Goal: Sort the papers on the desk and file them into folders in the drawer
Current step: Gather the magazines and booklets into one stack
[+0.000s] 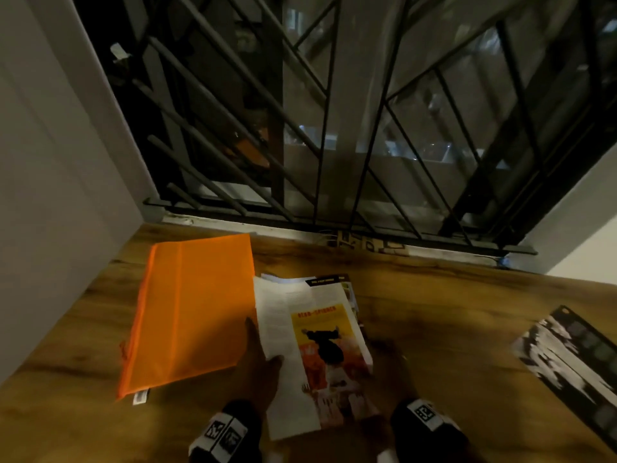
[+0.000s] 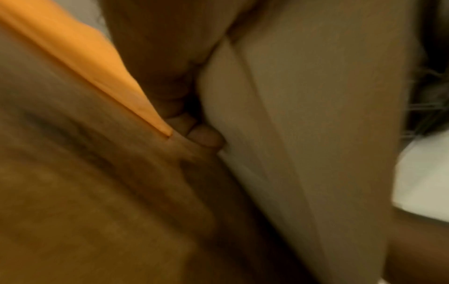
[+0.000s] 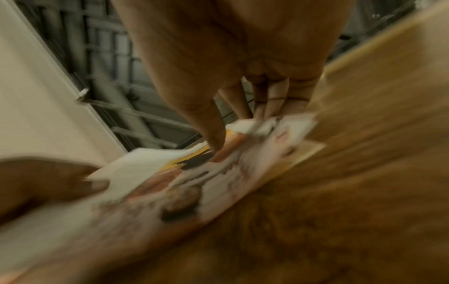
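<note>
A stack of printed papers [image 1: 314,345], its top page yellow and orange with a dark figure, lies slightly lifted on the wooden desk [image 1: 434,305]. My left hand [image 1: 267,357] grips its left edge, thumb on top. In the left wrist view my left hand's fingertips [image 2: 204,136] sit under the pale sheet [image 2: 316,115]. My right hand [image 1: 384,369] holds the right edge. The blurred right wrist view shows my right hand [image 3: 243,126] with its thumb on the picture page [image 3: 194,182] and fingers at the far edge. An orange folder [image 1: 187,312] lies flat just left of the stack.
A black-and-white printed sheet [image 1: 574,359] lies at the desk's right edge. A barred window [image 1: 334,128] closes off the back of the desk, and a white wall [image 1: 50,195] stands on the left. No drawer is in view.
</note>
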